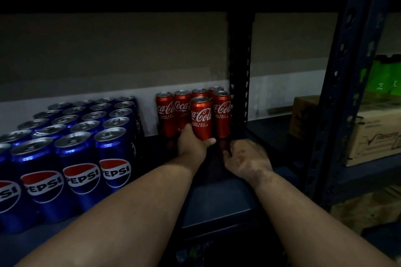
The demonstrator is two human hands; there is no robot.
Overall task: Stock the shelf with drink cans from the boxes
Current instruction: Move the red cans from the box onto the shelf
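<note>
Here, near the middle of the frame, the left hand (191, 144) grips a red Coca-Cola can (201, 118) round its base, holding it upright just in front of the other Coca-Cola cans (173, 110) standing against the back wall of the dark shelf (217, 204). The right hand (247, 159) hovers just to its right with loosely curled fingers, holding nothing. A block of blue Pepsi cans (82, 158) fills the lower left, and cardboard boxes (373, 136) sit at the right edge beyond the dark metal upright (338, 104).
</note>
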